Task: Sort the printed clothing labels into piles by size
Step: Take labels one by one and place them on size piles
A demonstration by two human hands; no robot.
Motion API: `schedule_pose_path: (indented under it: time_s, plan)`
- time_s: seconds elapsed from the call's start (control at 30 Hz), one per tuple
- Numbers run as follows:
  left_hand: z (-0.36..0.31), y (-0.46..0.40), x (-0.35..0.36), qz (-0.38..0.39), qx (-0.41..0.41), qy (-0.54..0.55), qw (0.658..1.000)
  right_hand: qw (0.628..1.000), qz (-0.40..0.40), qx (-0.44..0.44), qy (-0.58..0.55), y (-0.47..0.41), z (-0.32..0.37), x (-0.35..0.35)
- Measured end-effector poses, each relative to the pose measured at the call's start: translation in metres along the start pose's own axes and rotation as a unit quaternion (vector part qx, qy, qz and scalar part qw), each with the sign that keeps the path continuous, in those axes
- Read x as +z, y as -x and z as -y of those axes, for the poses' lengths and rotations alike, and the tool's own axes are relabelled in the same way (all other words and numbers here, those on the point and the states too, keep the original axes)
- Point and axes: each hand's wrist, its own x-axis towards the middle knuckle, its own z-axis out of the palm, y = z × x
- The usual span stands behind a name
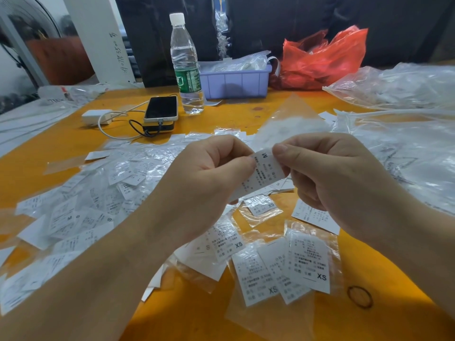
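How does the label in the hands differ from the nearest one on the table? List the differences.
The held label reads M; the nearest table label reads XS. The held label is pinched in the air between the left hand and right hand; the table label lies flat in a clear sleeve. Both are white printed slips.

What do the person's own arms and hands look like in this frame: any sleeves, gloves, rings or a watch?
Both arms are bare as far as the frame shows: no sleeve edge is visible on either forearm. The left hand and right hand wear no gloves. No ring shows on the visible fingers, and no watch, band or bracelet on either wrist. No markings, tape or plasters can be seen.
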Motion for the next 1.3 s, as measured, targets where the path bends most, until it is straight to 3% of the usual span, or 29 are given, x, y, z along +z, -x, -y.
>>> schedule_pose_path:
  time_s: [0.27,0.83,1.3]
  plan:
    - [-0.0008,0.0001,-0.0033,-0.034,0.0,0.015,0.999,0.999,-0.007,0.02,-0.039,0.0008,0.0053,0.0]
    - [-0.0008,-0.0004,-0.0019,-0.017,-0.012,0.001,1.0,1.0,0.011,-0.007,-0.011,0.0017,0.0049,0.0014]
    - [-0.0004,-0.0018,-0.0031,-0.048,-0.024,0.081,0.995,0.999,0.04,-0.011,0.011,0.0026,0.0069,0.0031]
